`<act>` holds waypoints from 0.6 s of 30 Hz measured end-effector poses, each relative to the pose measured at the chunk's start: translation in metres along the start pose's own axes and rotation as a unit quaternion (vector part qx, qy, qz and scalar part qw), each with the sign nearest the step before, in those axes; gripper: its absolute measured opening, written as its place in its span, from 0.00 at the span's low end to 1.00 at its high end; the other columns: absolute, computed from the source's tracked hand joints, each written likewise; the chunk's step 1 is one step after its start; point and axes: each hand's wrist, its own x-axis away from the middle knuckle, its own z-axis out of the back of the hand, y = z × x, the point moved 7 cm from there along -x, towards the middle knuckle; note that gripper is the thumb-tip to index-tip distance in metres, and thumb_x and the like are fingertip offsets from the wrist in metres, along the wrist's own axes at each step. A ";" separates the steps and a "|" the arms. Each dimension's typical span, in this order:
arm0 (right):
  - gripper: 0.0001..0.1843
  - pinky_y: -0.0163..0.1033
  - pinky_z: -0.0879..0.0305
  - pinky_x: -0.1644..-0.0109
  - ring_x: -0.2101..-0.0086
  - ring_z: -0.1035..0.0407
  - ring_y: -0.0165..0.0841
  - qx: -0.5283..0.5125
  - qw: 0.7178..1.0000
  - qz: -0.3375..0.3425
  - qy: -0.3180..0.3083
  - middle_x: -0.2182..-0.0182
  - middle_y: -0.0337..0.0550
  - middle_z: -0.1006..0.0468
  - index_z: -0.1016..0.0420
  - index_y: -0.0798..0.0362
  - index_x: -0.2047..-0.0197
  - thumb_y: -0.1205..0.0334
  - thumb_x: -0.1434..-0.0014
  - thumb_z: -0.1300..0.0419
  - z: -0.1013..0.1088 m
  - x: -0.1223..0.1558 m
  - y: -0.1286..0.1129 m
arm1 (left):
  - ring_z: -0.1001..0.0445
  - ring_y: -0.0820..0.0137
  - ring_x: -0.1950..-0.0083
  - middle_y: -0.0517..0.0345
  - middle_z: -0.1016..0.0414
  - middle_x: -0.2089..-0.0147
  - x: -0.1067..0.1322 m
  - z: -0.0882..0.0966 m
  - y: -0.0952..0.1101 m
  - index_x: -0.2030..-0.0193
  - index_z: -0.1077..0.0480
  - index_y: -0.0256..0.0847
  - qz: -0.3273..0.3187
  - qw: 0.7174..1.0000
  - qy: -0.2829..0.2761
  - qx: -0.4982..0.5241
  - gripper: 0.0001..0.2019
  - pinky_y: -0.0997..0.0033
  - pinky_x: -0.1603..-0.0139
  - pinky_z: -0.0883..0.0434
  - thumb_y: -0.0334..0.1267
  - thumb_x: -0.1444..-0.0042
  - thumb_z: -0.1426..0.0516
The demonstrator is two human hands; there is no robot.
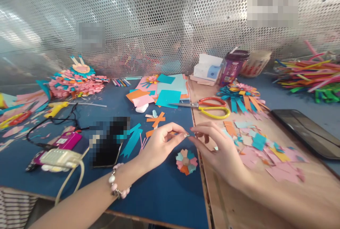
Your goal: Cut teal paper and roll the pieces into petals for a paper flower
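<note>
My left hand (pixel 162 142) and my right hand (pixel 215 147) meet fingertip to fingertip above the blue table (pixel 159 193), both pinching a tiny paper piece (pixel 187 135) that is too small to make out well. The left wrist wears a bead bracelet (pixel 117 184). Just below the fingers lies a small round folded paper flower (pixel 186 161) in pink, orange and teal. Loose paper scraps (pixel 260 144) are spread to the right of my right hand on a wooden board (pixel 265 200).
Red and yellow scissors (pixel 209 107) lie behind the hands. Coloured paper sheets (pixel 164 94), a glue gun (pixel 57 108), a phone (pixel 305 130), finished paper flowers (pixel 77 80) and a tissue box (pixel 208 69) stand around. A perforated metal wall (pixel 159 20) closes the back.
</note>
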 end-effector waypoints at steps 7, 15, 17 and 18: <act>0.10 0.41 0.33 0.61 0.63 0.32 0.33 0.039 0.996 0.082 0.023 0.64 0.44 0.26 0.29 0.54 0.59 0.73 0.44 0.40 0.003 0.001 -0.014 | 0.29 0.72 0.59 0.58 0.28 0.62 0.002 0.001 0.006 0.63 0.30 0.39 -0.037 0.999 0.018 -0.033 0.06 0.73 0.57 0.31 0.39 0.42 0.45; 0.09 0.40 0.33 0.64 0.66 0.33 0.33 0.058 0.991 0.114 0.044 0.67 0.45 0.25 0.28 0.55 0.61 0.76 0.45 0.40 0.004 0.004 -0.018 | 0.29 0.73 0.61 0.59 0.28 0.63 0.004 0.000 0.006 0.63 0.30 0.39 -0.038 0.998 0.014 -0.040 0.07 0.75 0.58 0.31 0.40 0.41 0.46; 0.08 0.40 0.33 0.64 0.66 0.33 0.33 0.062 0.990 0.114 0.046 0.67 0.45 0.25 0.28 0.55 0.62 0.75 0.45 0.40 0.004 0.004 -0.018 | 0.29 0.73 0.61 0.59 0.28 0.63 0.004 0.000 0.006 0.63 0.30 0.39 -0.040 0.998 0.013 -0.039 0.07 0.74 0.58 0.31 0.40 0.41 0.45; 0.08 0.40 0.33 0.64 0.67 0.33 0.33 0.063 0.990 0.113 0.047 0.67 0.45 0.25 0.27 0.55 0.62 0.75 0.45 0.40 0.004 0.003 -0.018 | 0.29 0.73 0.61 0.59 0.28 0.63 0.004 0.000 0.006 0.63 0.30 0.39 -0.041 0.998 0.013 -0.039 0.07 0.74 0.58 0.31 0.40 0.41 0.45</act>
